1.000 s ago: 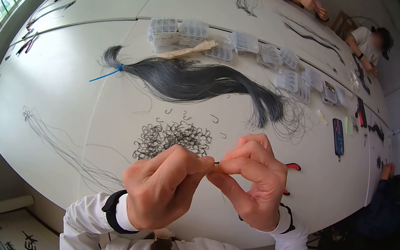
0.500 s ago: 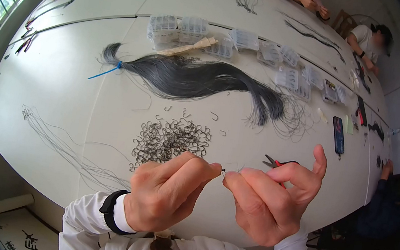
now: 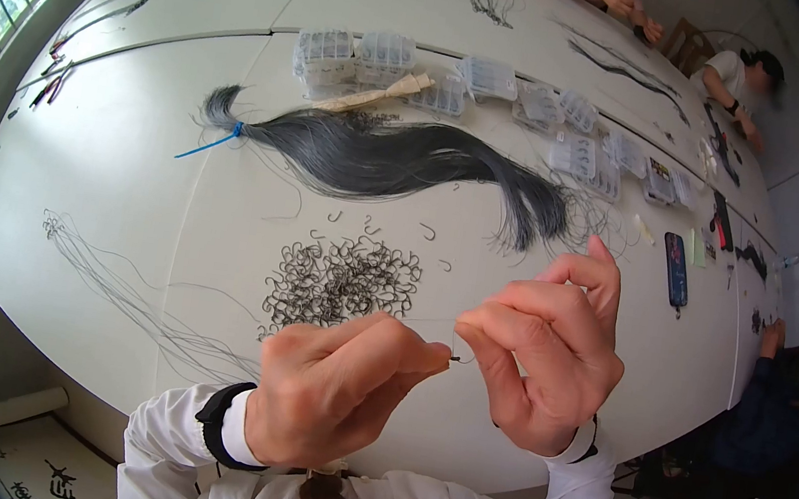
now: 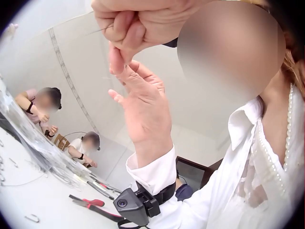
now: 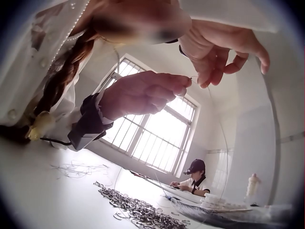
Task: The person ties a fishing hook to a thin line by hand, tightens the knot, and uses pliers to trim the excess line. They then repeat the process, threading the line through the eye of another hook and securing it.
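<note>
At the near middle of the table, my left hand point(image 3: 340, 393) pinches a small dark fishhook point(image 3: 455, 359) between thumb and forefinger; most of the hook is hidden by the fingertips. Thin line point(image 3: 468, 362) curves out from it toward my right hand point(image 3: 547, 355). That hand is just to the right, thumb and forefinger pinched together on the line, with the other fingers raised. In the right wrist view a short arc of line point(image 5: 194, 77) spans the small gap between both hands' fingertips. Behind my left hand lies a pile of dark fishhooks point(image 3: 340, 282).
A long bundle of dark grey line point(image 3: 381, 158), bound with a blue tie point(image 3: 211, 149), lies beyond the hooks. Clear plastic boxes point(image 3: 487, 79) stand behind it. Hooks tied to lines point(image 3: 130, 300) lie at left. Red-handled pliers point(image 4: 93, 205) and a phone point(image 3: 676, 269) are at right.
The fingertips were together a second ago, then parted. My right hand swung right, uncovering the pliers in the head view, then came back up and left, covering them. The left hand shifted slightly right.
</note>
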### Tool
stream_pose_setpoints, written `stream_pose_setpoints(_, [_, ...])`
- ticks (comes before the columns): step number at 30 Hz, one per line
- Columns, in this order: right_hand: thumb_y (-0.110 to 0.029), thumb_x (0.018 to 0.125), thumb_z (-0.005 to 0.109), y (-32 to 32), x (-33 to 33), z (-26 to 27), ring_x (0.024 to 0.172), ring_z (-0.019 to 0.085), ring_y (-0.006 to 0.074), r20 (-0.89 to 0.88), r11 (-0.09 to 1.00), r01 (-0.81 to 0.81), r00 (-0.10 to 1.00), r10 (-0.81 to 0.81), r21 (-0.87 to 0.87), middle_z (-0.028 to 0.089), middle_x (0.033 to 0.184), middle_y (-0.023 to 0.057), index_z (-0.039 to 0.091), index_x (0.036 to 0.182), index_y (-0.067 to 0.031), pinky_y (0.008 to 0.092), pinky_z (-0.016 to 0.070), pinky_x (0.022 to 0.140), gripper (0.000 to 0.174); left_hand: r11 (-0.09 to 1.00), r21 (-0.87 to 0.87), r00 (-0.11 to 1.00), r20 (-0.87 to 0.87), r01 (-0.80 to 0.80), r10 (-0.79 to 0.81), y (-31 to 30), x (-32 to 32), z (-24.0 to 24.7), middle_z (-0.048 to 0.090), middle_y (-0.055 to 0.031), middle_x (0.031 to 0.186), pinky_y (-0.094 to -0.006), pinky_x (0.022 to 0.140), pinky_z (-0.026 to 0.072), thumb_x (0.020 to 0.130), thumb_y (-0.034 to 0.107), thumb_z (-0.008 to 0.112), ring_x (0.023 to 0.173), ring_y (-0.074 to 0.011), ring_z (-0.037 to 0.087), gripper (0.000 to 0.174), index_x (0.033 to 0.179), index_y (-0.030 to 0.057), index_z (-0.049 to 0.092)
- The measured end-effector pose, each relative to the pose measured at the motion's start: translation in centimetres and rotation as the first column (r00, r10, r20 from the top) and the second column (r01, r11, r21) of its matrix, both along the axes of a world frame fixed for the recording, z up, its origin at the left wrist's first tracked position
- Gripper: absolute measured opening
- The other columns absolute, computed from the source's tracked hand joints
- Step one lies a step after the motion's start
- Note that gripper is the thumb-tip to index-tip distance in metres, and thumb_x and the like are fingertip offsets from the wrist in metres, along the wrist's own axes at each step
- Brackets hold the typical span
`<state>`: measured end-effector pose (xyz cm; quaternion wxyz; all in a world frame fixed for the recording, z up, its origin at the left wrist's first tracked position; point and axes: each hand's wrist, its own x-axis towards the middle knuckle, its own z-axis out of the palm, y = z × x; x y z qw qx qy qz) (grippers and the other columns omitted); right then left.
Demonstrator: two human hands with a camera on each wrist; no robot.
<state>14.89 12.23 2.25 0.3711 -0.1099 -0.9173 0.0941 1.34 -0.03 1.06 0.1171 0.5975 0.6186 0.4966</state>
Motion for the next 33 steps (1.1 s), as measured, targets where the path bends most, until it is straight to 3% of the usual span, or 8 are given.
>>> stream_pose_setpoints(8, [-0.005,0.062,0.076,0.2,-0.9,-1.1,0.076,0.049,0.0224,-0.065,0.873,-0.216,0.976,0.21,-0.438,0.059,0.075,-0.0003,0.067,0.078,-0.0069,0.0381,0.0385,0.078,0.019,0.978,0.15,0.986,0.105,-0.146,0.131,0.2,0.3,-0.7,0.06,-0.0084,0.065,-0.0251,0.046,0.0466,0.074,-0.01,0.066,0.052,-0.0167,0.059,0.013,0.08,0.0001,0.061])
stream_pose_setpoints(11, [-0.007,0.063,0.076,-0.6,-0.8,-1.1,0.077,0.049,0.0209,-0.045,0.941,-0.151,0.988,0.145,-0.303,0.059,0.076,-0.0017,0.067,0.076,-0.0067,0.0424,0.0382,0.082,0.016,0.974,0.14,0.984,0.04,-0.18,0.176,0.3,0.0,-0.3,0.065,-0.0102,0.066,-0.0214,0.05,0.0476,0.075,-0.01,0.066,0.057,-0.0139,0.064,0.01,0.078,-0.0021,0.06])
stream_pose_setpoints(13, [-0.008,0.061,0.076,-1.3,-0.5,-1.5,0.074,0.047,0.0188,-0.006,0.999,-0.048,0.999,0.048,0.012,0.06,0.08,-0.0033,0.071,0.077,-0.0087,0.0503,0.0339,0.095,0.016,0.971,0.142,0.981,0.042,-0.192,0.188,0.3,0.1,-0.5,0.065,-0.0101,0.066,-0.0217,0.05,0.0471,0.074,-0.01,0.066,0.056,-0.014,0.064,0.01,0.078,-0.002,0.06])
stream_pose_setpoints(16, [-0.01,0.058,0.077,-2.3,-0.3,-2.3,0.073,0.047,0.0158,-0.048,0.971,0.07,0.997,-0.061,0.228,0.059,0.084,-0.0069,0.072,0.077,-0.0101,0.0594,0.0287,0.099,0.019,0.968,0.143,0.979,0.012,-0.204,0.204,0.4,0.3,-0.5,0.065,-0.01,0.066,-0.0224,0.049,0.0467,0.074,-0.01,0.066,0.055,-0.0151,0.063,0.011,0.077,-0.0015,0.06])
stream_pose_setpoints(19, [-0.011,0.049,0.067,-2.9,-0.5,-2.6,0.076,0.05,0.0125,-0.143,0.945,0.137,0.985,-0.098,0.298,0.057,0.083,-0.0091,0.066,0.066,-0.0127,0.0663,0.0282,0.09,0.017,0.971,0.132,0.978,-0.041,-0.197,0.204,0.3,0.3,-0.4,0.064,-0.0102,0.066,-0.0231,0.049,0.0468,0.073,-0.01,0.066,0.054,-0.0169,0.062,0.011,0.077,-0.001,0.06])
stream_pose_setpoints(25, [-0.011,0.05,0.064,-2.9,0.2,-1.6,0.075,0.049,0.0096,-0.141,0.917,0.164,0.983,-0.12,0.364,0.057,0.082,-0.0112,0.066,0.065,-0.0163,0.0683,0.0261,0.092,0.016,0.984,0.086,0.979,-0.12,-0.153,0.163,-0.1,0.3,-0.2,0.064,-0.0107,0.069,-0.0239,0.049,0.0475,0.071,-0.01,0.067,0.054,-0.0189,0.063,0.013,0.078,-0.0005,0.061])
stream_pose_setpoints(29, [-0.012,0.05,0.064,-2.9,-0.2,-1.3,0.074,0.049,0.0097,-0.214,0.925,0.219,0.964,-0.156,0.31,0.057,0.082,-0.0118,0.067,0.066,-0.0172,0.0686,0.0249,0.095,0.017,0.994,0.058,0.985,-0.14,-0.093,0.1,-0.2,0.2,-0.4,0.065,-0.0099,0.07,-0.0249,0.048,0.0477,0.071,-0.009,0.067,0.055,-0.0192,0.063,0.013,0.079,0.0001,0.061])
stream_pose_setpoints(33, [-0.013,0.052,0.075,-2.3,0.2,-0.7,0.075,0.046,0.0145,-0.159,0.914,0.211,0.974,-0.165,0.347,0.055,0.085,-0.009,0.07,0.076,-0.0173,0.0612,0.0251,0.105,0.025,0.997,0.036,0.987,-0.143,-0.064,0.069,-0.2,0.1,-0.3,0.065,-0.0091,0.07,-0.0251,0.048,0.048,0.071,-0.008,0.067,0.056,-0.0188,0.064,0.013,0.079,0.0006,0.062])
